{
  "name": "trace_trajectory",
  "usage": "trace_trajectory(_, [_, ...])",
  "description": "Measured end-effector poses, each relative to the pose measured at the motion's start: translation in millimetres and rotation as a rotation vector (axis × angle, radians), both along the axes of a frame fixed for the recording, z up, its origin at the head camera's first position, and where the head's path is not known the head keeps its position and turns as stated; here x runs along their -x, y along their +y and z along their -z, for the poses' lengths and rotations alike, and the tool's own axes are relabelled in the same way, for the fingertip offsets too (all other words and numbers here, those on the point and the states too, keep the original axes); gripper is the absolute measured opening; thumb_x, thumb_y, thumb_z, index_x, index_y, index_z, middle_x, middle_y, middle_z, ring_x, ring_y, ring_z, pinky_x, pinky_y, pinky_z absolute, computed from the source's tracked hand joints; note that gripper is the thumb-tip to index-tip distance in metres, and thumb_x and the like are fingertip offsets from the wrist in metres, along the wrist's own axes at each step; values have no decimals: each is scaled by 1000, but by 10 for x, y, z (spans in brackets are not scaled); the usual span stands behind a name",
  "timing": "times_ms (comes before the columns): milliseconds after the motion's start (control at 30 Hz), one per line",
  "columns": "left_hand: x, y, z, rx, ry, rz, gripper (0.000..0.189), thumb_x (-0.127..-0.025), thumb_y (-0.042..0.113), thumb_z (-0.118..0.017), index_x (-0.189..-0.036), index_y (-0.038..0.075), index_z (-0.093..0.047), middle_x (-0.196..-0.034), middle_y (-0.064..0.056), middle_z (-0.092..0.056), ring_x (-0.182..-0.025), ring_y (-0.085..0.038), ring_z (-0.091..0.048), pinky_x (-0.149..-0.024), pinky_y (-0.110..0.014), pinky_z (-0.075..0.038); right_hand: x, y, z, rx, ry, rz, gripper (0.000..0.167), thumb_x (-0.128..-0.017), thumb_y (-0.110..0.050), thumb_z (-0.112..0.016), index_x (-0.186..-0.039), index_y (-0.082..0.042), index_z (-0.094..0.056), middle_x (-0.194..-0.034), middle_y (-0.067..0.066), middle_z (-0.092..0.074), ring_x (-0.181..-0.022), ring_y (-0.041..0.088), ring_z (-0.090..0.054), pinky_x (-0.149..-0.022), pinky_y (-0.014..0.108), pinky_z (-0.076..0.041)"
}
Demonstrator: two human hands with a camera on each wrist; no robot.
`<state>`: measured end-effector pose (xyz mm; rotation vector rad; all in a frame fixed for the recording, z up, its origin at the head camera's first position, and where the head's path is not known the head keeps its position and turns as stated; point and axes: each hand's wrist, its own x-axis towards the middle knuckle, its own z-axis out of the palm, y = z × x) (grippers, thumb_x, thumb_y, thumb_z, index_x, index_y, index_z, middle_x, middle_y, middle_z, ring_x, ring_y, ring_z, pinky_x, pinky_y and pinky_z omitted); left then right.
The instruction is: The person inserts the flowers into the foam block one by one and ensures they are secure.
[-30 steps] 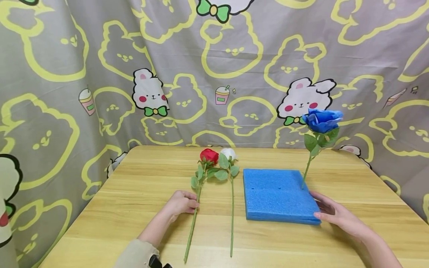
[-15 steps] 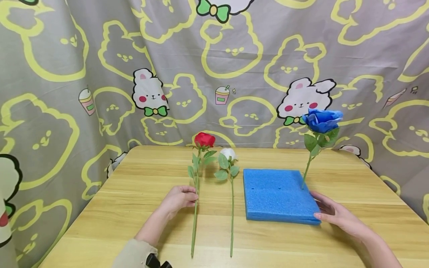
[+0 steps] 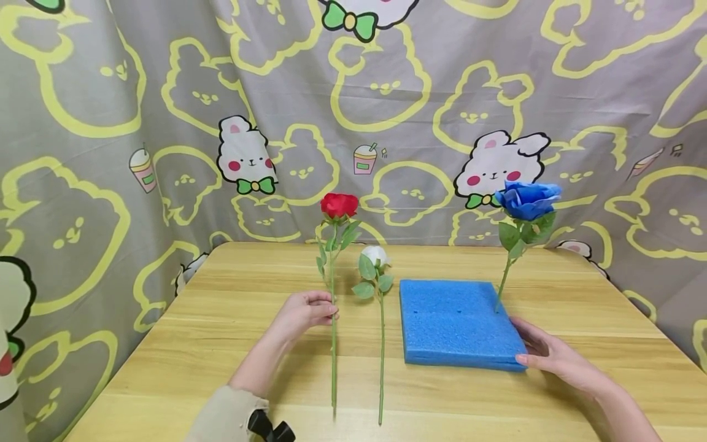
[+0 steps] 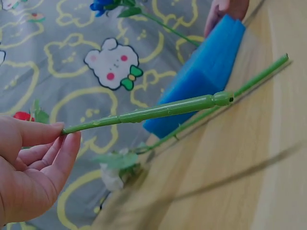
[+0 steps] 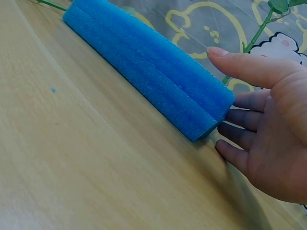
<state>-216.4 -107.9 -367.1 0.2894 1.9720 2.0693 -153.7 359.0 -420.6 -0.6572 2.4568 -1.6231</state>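
Observation:
My left hand [image 3: 306,314] pinches the green stem of an artificial red rose [image 3: 339,206] between thumb and fingers. The rose stands nearly upright, bloom on top; in the left wrist view its stem end [image 4: 192,104] is lifted off the table. Just right of it, a white rose [image 3: 376,256] lies flat with its stem [image 3: 381,350] toward me. A blue foam block [image 3: 455,325] lies on the right, and a blue rose [image 3: 529,201] is stuck upright in it. My right hand [image 3: 558,356] rests against the block's right side, fingers [image 5: 244,120] fairly straight and thumb extended.
Small holes [image 3: 460,312] show in the foam's top. The wooden table [image 3: 182,368] ends in front of a patterned grey curtain [image 3: 298,80]. A tiny blue crumb [image 5: 53,89] lies on the table in the right wrist view.
The red rose has been raised from the table and turned more upright, with my left hand moving slightly up and right. My right hand and the foam block stay in place.

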Motion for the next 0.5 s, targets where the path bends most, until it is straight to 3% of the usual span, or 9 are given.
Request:
trace_trajectory(333, [29, 256, -120, 39, 63, 25, 25, -84, -5, -60, -104, -17, -51, -89, -19, -63, -74, -15, -64, -72, -29, -55, -2, 4, -1, 19, -22, -21, 65, -91, 1, -52, -138, 20, -11, -128, -32, -30, -114, -16, -33, -90, 7, -32])
trace_trajectory(433, [50, 336, -149, 18, 65, 8, 25, -84, -5, -61, -104, -16, -52, -90, -18, -63, -75, -17, -64, -73, -30, -55, 1, 4, -4, 9, -23, -12, 65, -91, 1, -52, -138, 19, -12, -133, -21, -29, -114, -16, -33, -90, 7, -33])
trace_trajectory(500, [64, 390, -166, 7, 67, -5, 25, -83, -5, -61, -104, -16, -53, -89, -17, -63, -75, -18, -64, -74, -31, -55, 3, 4, -5, 1, -24, -8, 64, -91, 0, -52, -138, 18, -12, -140, -6, -28, -114, -16, -34, -90, 7, -34])
